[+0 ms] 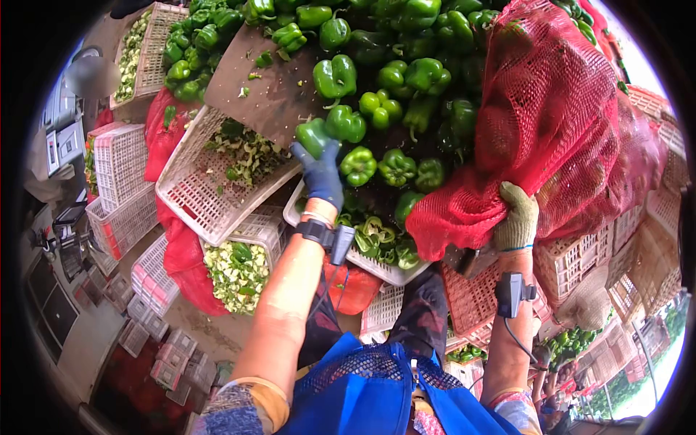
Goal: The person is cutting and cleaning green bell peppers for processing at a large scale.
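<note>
My left hand (320, 174), in a dark blue glove, has its fingers around the near side of a green bell pepper (312, 136). That pepper is just beside the lower edge of a brown board (264, 80). My right hand (518, 217), in a pale knit glove, grips the gathered edge of a red mesh bag (544, 109), which slumps over the right side of the pile. Through the mesh, the bag's contents show only faintly. Between my hands lie several loose green bell peppers (380, 109) on a dark surface. Cut peppers (377, 235) sit in a pale tray below them.
A tilted white crate (192, 210) with green trimmings stands left of my left hand. Below it is a crate of chopped pale green pieces (235, 279). Stacked plastic crates (119, 163) stand farther left, and pink crates (471, 293) are beneath my right arm.
</note>
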A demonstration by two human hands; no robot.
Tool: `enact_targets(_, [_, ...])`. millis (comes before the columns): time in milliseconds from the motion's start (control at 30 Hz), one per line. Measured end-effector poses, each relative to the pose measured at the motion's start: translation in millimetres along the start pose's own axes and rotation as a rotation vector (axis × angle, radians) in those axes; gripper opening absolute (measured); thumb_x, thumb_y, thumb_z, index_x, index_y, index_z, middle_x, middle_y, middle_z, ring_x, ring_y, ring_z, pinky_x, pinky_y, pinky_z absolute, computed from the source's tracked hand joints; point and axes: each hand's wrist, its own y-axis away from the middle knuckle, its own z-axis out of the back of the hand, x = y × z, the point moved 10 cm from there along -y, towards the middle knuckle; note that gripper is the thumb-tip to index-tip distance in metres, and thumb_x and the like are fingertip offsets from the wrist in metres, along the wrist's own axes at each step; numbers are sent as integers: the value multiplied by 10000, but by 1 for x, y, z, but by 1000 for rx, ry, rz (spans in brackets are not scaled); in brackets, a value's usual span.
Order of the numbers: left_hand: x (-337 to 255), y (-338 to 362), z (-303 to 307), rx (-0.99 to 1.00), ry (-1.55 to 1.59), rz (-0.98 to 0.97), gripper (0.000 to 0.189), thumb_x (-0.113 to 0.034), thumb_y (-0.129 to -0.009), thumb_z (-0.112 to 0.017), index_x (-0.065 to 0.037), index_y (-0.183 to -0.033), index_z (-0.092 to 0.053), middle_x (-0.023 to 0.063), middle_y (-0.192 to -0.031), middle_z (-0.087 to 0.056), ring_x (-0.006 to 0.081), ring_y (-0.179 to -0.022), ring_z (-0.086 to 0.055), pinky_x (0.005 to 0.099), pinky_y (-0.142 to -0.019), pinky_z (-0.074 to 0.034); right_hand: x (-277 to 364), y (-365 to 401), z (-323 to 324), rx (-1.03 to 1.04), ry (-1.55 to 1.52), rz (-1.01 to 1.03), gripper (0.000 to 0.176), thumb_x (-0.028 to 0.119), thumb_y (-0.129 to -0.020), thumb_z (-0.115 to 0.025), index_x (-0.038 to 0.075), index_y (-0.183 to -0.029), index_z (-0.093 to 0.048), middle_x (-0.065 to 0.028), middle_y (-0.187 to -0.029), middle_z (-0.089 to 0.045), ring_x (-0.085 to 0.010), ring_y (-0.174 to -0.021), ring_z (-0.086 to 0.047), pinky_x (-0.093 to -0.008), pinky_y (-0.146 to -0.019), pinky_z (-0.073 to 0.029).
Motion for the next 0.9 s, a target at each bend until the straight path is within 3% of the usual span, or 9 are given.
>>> enact_targets(267, [-27, -1, -68, 106, 162, 30, 1046, -282, -914, -715, -420, -1618, 45, 151, -1564, -408, 459, -1255, -533, 566, -908, -480, 31, 3, 5, -35, -291, -24, 123, 16, -800, -608, 17, -890, -692, -81, -876, -694, -244, -794, -686, -395, -821, -587])
enact_targets(333, [-28, -3, -46, 94, -66, 78, 1027, -261, -922, -702, -431, -1618, 35, 167, -1413, -527, 369, -1031, -634, 495, -737, -524, 69, 17, 2, 7, -424, -51, 127, 38, -802, -615, 14, -899, -694, -94, -891, -704, -251, -824, -690, -406, -855, -587])
enact_targets(367, [-28, -5, -33, 120, -87, 80, 1012, -245, -925, -694, -411, -1624, 19, 142, -1267, -572, 286, -878, -615, 430, -638, -500, 95, 22, 12, 117, -367, 31, 184, 89, -817, -609, -1, -950, -699, -159, -1018, -735, -321, -974, -701, -476, -980, -557])
enact_targets(400, [-22, -4, -18, 140, -112, 90, 997, -228, -928, -685, -391, -1630, 4, 117, -1121, -617, 203, -725, -596, 364, -538, -475, 123, 42, -11, 57, -408, -59, 199, 83, -817, -606, 6, -976, -697, -113, -960, -718, -284, -888, -697, -436, -921, -572])
enact_targets(467, [-37, 18, 9, 136, -136, -140, 950, -195, -925, -671, -319, -1643, -62, 37, -871, -570, 107, -554, -450, 287, -434, -369, 204, 57, -17, 175, -319, 171, 329, 133, -870, -597, -15, -1156, -664, -166, -1157, -716, -308, -1000, -705, -483, -993, -553])
enact_targets(600, [-19, 71, 84, 175, -366, -73, 783, -166, -904, -670, -215, -1588, -292, 1, -725, -524, 100, -520, -458, 275, -413, -357, 379, 101, -59, 179, -46, 542, 280, 182, -936, -581, -4, -1128, -664, -138, -1082, -731, -268, -970, -715, -431, -946, -571])
enact_targets(667, [3, 85, 123, 161, -418, 73, 711, -203, -863, -728, -51, -1503, -459, 74, -823, -645, 120, -507, -498, 295, -451, -415, 423, 142, -102, 462, -54, 515, 242, 191, -949, -583, 8, -1081, -670, -118, -1019, -733, -247, -929, -714, -399, -888, -582])
enact_targets(767, [-9, 129, 129, 197, -408, 146, 679, -244, -866, -746, -8, -1454, -504, 73, -864, -653, 119, -538, -515, 281, -463, -421, 464, 193, -94, 231, -82, 771, 185, 159, -968, -573, 22, -1045, -671, -90, -971, -728, -200, -851, -700, -356, -795, -577])
enact_targets(900, [-54, 165, 37, 457, -266, -147, 857, -240, -860, -815, 26, -1530, -351, 12, -913, -599, 70, -670, -454, 253, -535, -386, 453, 143, -74, 251, 167, 1032, 177, 34, -950, -592, -39, -1060, -709, -101, -1060, -728, -187, -988, -678, -333, -954, -522])
